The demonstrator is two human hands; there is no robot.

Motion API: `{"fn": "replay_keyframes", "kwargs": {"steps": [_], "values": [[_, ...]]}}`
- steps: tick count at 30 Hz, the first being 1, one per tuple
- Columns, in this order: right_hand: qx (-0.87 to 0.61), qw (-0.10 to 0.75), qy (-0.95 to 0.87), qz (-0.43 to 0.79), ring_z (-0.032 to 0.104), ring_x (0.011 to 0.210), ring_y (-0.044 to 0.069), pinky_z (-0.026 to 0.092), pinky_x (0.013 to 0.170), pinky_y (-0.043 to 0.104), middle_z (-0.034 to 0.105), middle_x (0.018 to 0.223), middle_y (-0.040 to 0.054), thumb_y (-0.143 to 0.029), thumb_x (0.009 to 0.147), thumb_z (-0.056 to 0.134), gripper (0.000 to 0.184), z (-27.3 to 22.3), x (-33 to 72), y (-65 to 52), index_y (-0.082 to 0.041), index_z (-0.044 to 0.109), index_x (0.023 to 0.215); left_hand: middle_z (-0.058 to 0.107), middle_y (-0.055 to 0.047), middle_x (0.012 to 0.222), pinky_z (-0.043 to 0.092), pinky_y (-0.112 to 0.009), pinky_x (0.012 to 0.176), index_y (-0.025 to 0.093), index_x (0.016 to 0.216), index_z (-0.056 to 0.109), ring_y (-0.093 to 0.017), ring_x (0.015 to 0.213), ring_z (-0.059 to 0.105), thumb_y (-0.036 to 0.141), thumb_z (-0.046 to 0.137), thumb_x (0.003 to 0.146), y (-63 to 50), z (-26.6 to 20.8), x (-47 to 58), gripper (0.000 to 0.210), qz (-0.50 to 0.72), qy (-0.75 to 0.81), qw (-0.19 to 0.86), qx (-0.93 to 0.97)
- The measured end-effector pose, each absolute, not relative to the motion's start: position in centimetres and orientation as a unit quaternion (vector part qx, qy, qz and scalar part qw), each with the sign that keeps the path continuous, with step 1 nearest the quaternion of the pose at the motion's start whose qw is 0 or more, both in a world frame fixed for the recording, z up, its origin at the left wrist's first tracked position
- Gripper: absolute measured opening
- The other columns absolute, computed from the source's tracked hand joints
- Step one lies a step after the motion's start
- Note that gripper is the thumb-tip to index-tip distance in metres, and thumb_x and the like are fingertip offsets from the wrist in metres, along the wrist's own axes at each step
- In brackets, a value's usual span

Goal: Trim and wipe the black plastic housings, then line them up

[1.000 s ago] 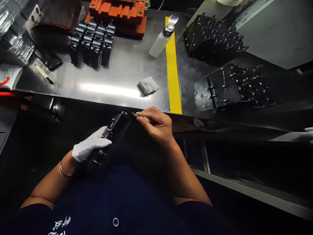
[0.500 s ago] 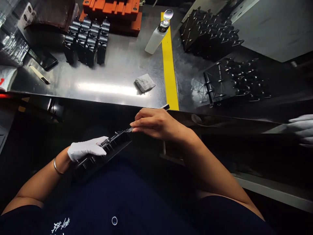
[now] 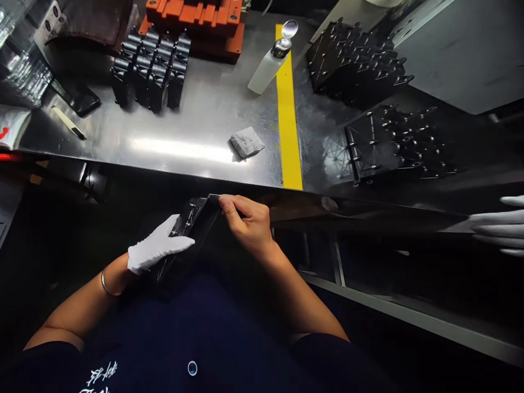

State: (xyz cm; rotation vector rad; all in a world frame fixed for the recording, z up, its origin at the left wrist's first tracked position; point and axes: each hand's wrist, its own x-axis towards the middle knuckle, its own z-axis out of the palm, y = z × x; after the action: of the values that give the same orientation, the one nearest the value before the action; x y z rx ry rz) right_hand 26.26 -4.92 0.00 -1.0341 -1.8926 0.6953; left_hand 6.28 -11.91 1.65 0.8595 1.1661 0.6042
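Observation:
My left hand, in a white glove, grips a black moulded plastic part between thumb and fingers. The part is held tilted in front of my body, below the bench edge, its upper end towards my right hand. My bare right hand is closed, thumb and forefinger pinched at that upper corner. A slim knife is mostly hidden in the right fist; only a small pale end seems to show by the wrist. The blade cannot be made out against the dark part.
On the metal bench are black moulded parts, a folded white cloth, a squeeze bottle, a pale-handled tool and orange blocks. More black parts stand past yellow tape. Another person's gloved hand is at right.
My right hand has turned over and dropped slightly, so the thumb faces me. The black part has been rotated steeper, and my left hand has moved right and up with it.

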Motion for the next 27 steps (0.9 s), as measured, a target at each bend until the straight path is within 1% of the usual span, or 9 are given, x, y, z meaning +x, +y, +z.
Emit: {"fn": "replay_keyframes", "kwargs": {"steps": [3,7,10,13,15,17,19,23,27], "values": [[-0.412,0.407,-0.773,0.260,0.070,0.068,0.015,0.055,0.062,0.024,0.075,0.077,0.0039,-0.022,0.090,0.053,0.021,0.1,26.4,-5.1,-0.019,0.073,0.083,0.053,-0.009,0.117,0.040,-0.044,0.097,0.018,0.119,0.047,-0.027,0.112,0.048,0.048,0.067,0.073,-12.0,1.3,6.3,0.058,0.265,0.525,0.705,0.395],[-0.403,0.376,-0.798,0.244,0.070,0.065,0.015,0.053,0.059,0.023,0.075,0.075,0.0049,-0.024,0.091,0.054,0.021,-0.1,26.5,-5.3,-0.017,0.073,0.085,0.056,-0.008,0.113,0.042,-0.044,0.093,0.016,0.114,0.049,-0.027,0.107,0.051,0.050,0.065,0.074,-12.3,0.6,6.2,0.055,0.253,0.522,0.710,0.399],[-0.386,0.344,-0.814,0.264,0.068,0.061,0.015,0.051,0.056,0.023,0.073,0.072,0.0052,-0.025,0.091,0.056,0.019,0.1,26.7,-5.4,-0.016,0.072,0.086,0.057,-0.008,0.114,0.042,-0.044,0.094,0.017,0.110,0.051,-0.027,0.107,0.051,0.053,0.064,0.076,-12.4,0.5,6.1,0.052,0.250,0.527,0.698,0.415],[-0.357,0.355,-0.814,0.288,0.067,0.062,0.013,0.050,0.056,0.022,0.073,0.074,0.0048,-0.023,0.092,0.053,0.020,0.7,27.2,-5.1,-0.016,0.071,0.085,0.058,-0.009,0.120,0.040,-0.044,0.100,0.017,0.114,0.052,-0.027,0.113,0.052,0.056,0.056,0.082,-12.2,0.7,6.3,0.051,0.269,0.531,0.678,0.432],[-0.352,0.382,-0.810,0.271,0.067,0.066,0.013,0.050,0.059,0.022,0.073,0.076,0.0053,-0.024,0.094,0.049,0.022,1.2,27.6,-4.8,-0.016,0.069,0.086,0.060,-0.010,0.120,0.041,-0.044,0.100,0.017,0.119,0.052,-0.028,0.114,0.054,0.055,0.061,0.079,-12.2,0.5,6.5,0.056,0.295,0.582,0.617,0.441],[-0.343,0.397,-0.820,0.227,0.066,0.067,0.014,0.049,0.061,0.023,0.071,0.076,0.0066,-0.028,0.095,0.049,0.024,1.7,27.8,-4.6,-0.015,0.067,0.087,0.062,-0.010,0.119,0.044,-0.045,0.098,0.018,0.123,0.050,-0.029,0.113,0.057,0.052,0.074,0.068,-12.4,-0.2,6.6,0.068,0.327,0.654,0.510,0.454],[-0.323,0.379,-0.851,0.166,0.062,0.061,0.013,0.045,0.058,0.024,0.068,0.070,0.0060,-0.038,0.093,0.053,0.028,2.0,28.0,-4.6,-0.014,0.065,0.084,0.062,-0.008,0.120,0.045,-0.045,0.098,0.022,0.126,0.047,-0.029,0.112,0.058,0.047,0.081,0.060,-12.9,-1.1,6.6,0.078,0.354,0.689,0.404,0.487],[-0.302,0.293,-0.905,0.061,0.049,0.051,0.011,0.032,0.050,0.026,0.057,0.057,0.0027,-0.055,0.090,0.049,0.046,2.4,28.3,-4.8,-0.015,0.060,0.069,0.062,-0.007,0.119,0.047,-0.041,0.097,0.025,0.127,0.046,-0.025,0.108,0.061,0.042,0.080,0.064,-13.9,-2.7,6.3,0.074,0.392,0.642,0.290,0.592],[-0.277,0.248,-0.927,0.049,0.037,0.045,0.008,0.022,0.047,0.026,0.045,0.048,-0.0018,-0.054,0.092,0.046,0.054,2.7,28.7,-4.8,-0.017,0.048,0.053,0.064,-0.006,0.114,0.048,-0.038,0.095,0.026,0.126,0.049,-0.024,0.103,0.063,0.039,0.080,0.066,-14.0,-3.0,6.2,0.069,0.392,0.617,0.247,0.636]]}}
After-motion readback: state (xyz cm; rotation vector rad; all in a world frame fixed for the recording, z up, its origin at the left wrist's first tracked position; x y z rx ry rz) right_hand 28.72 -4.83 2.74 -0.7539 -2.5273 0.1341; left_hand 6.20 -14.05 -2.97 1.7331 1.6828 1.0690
